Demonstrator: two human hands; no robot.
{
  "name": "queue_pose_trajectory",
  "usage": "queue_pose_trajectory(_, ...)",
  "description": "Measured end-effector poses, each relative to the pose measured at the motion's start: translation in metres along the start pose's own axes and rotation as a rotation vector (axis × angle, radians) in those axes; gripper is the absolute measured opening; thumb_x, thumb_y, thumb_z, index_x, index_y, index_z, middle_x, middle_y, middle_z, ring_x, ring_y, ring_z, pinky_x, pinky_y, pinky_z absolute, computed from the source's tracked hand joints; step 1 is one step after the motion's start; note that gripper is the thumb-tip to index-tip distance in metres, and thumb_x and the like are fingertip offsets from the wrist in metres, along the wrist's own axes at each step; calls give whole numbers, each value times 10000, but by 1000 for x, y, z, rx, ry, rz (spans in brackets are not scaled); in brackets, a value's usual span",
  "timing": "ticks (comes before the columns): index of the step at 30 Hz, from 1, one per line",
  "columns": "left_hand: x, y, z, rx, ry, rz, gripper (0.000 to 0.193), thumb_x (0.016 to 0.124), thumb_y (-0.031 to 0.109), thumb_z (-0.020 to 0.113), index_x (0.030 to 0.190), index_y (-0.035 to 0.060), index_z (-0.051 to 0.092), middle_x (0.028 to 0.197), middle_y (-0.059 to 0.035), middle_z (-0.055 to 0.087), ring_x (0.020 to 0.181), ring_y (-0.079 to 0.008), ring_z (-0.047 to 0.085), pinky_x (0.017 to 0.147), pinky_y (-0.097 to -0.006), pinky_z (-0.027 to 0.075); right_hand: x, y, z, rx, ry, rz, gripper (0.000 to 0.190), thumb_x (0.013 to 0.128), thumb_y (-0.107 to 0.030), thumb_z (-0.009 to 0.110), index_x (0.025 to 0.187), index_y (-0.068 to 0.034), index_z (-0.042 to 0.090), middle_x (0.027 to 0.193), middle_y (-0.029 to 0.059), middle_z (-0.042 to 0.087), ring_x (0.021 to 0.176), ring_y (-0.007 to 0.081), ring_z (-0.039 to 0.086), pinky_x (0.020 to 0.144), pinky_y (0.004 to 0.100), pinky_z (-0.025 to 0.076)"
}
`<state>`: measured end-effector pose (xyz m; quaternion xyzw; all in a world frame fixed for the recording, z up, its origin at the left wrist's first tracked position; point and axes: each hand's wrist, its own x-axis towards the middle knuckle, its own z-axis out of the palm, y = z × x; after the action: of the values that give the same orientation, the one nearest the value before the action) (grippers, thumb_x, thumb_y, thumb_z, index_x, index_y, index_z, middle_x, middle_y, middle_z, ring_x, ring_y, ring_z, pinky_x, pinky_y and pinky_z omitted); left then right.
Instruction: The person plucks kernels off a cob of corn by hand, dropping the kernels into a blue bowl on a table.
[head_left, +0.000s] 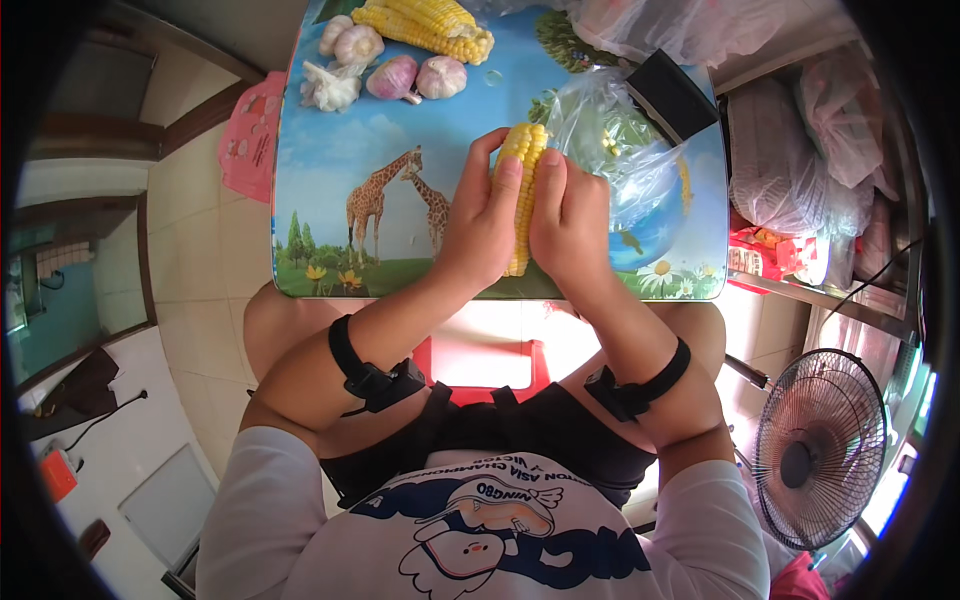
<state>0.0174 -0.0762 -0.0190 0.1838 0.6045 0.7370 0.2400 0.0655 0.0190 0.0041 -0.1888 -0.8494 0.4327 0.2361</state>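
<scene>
An ear of yellow corn (525, 195) stands lengthwise between my two hands, over the near part of the picture-printed table (322, 142). My left hand (481, 214) grips its left side, with the thumb pressed along the kernels. From the right, my right hand (574, 214) holds the same ear, its thumb near the upper end and its fingers curled. Just beyond my right hand lies a clear plastic bag (592, 112), with a few loose yellow kernels (611, 142) on or in it. A black rectangular object (671, 97) rests at the bag's far right edge.
Several garlic bulbs (358, 45) and more corn ears (427, 26) lie at the table's far left. Another plastic bag (675, 26) is at the far right. A shelf with bagged goods (780, 157) flanks the table; a fan (817, 450) stands to my right.
</scene>
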Motion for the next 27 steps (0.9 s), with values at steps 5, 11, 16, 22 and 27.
queue_pose_trajectory(5, 3, 2, -4, -64, -48, -65, 373, 1046, 303, 377, 1300, 34, 420, 1095, -67, 567, 956, -88, 539, 833, -248, 453, 9, -7, -21, -136, -91, 21, 289, 944, -175, 484, 760, 21, 593, 601, 231, 564, 553, 417, 574, 536, 471, 454)
queue_pose_trajectory(11, 4, 16, -2, -62, -144, -249, 366, 1041, 299, 397, 1297, 39, 430, 1007, -59, 591, 868, -82, 555, 771, -246, 466, 9, 4, -38, 90, -240, 203, 236, 885, -181, 541, 845, 33, 632, 592, 166, 580, 537, 263, 606, 526, 380, 451)
queue_pose_trajectory(16, 1, 6, -2, 90, -193, -138, 405, 1036, 329, 402, 1309, 31, 423, 1029, -59, 588, 886, -94, 556, 779, -254, 459, 14, 5, -55, 292, -396, 412, 232, 853, -173, 557, 861, 45, 635, 661, 79, 623, 614, 123, 615, 529, 288, 464)
queue_pose_trajectory(22, -1, 1, 0, 197, -216, -70, 416, 1021, 332, 433, 1308, 32, 416, 1023, -102, 605, 885, -152, 581, 783, -292, 460, 14, 1, -63, 378, -457, 489, 226, 847, -163, 561, 877, 48, 638, 748, 66, 654, 663, 116, 647, 558, 245, 497)
queue_pose_trajectory(27, -3, 1, 2, 242, -175, 26, 393, 1004, 318, 465, 1285, 45, 425, 908, -147, 642, 786, -233, 643, 713, -344, 485, 13, 5, -61, 416, -456, 480, 223, 854, -151, 547, 879, 50, 638, 751, 71, 656, 682, 130, 665, 555, 256, 504)
